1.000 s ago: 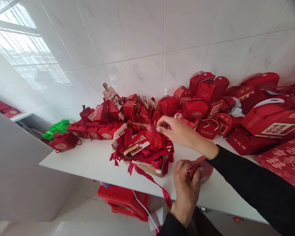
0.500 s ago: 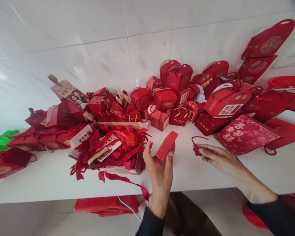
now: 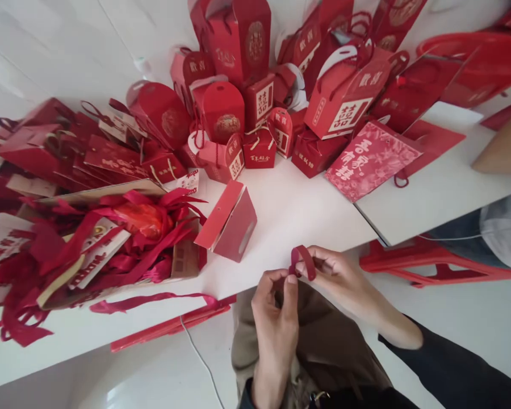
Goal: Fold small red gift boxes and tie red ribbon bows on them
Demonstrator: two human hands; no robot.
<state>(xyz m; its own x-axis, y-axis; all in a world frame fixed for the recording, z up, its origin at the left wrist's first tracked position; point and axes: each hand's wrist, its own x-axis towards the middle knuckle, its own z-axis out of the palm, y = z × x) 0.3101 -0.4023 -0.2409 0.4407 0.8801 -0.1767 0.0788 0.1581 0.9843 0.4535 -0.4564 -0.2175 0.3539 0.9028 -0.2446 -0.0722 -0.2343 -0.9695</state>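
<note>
We pinch the red loop with left hand and right hand, likely for control; the nearest box rests at its ten o'clock

Room right of lone box; stacked boxes behind

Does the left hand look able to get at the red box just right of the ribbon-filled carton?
Probably yes: nothing visible blocks the left hand from the red box, though that hand is holding a red loop.
</note>
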